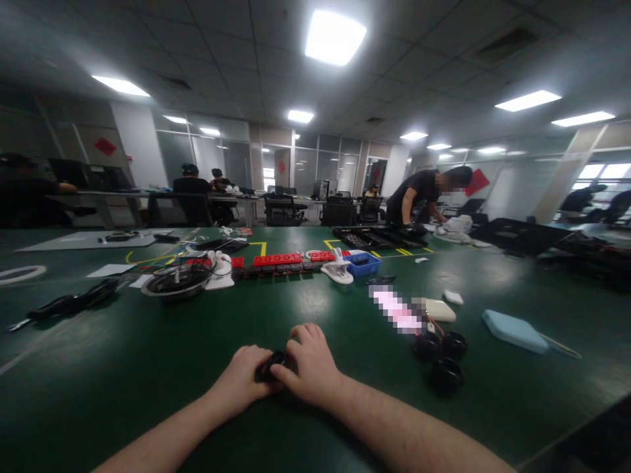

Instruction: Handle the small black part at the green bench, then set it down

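- Both hands meet low on the green table (148, 368), working a small black part (273, 362) between them.
- Left hand (246, 378) cups it; right hand (309, 364) fingers pinch it closed.
- Three black wheels (441, 358) sit near, to the right.
- Next calls for a steady grip, likely.
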A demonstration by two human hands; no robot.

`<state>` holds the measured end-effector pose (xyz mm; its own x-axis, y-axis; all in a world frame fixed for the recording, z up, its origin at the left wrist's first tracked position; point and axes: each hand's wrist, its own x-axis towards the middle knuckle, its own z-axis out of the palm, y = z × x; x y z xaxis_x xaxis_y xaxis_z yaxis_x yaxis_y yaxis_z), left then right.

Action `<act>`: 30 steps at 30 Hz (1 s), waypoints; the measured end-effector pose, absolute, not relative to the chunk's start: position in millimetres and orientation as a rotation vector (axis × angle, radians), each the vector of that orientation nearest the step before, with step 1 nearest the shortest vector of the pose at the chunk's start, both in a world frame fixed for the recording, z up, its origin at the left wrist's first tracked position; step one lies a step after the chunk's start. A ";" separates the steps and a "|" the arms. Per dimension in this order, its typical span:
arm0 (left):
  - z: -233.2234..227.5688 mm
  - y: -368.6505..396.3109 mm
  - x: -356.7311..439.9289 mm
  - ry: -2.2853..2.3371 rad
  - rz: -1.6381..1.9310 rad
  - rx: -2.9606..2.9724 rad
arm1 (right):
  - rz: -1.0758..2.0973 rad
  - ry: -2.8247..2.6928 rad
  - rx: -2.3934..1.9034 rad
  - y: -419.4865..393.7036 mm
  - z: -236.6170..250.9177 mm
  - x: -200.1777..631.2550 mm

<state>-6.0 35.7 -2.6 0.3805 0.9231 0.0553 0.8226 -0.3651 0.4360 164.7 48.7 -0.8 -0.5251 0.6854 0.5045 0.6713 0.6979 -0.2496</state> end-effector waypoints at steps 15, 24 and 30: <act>6.8 33.9 -1.3 1.574 0.334 2.237 | 0.054 -2.414 -1.029 50.5 -7.6 161.5; 2.9 35.9 -1.4 1.531 0.362 2.227 | 0.130 -2.411 -1.050 44.9 -3.5 157.2; 2.3 36.5 -2.1 1.532 0.341 2.193 | 0.157 -2.438 -0.947 46.7 -5.9 157.2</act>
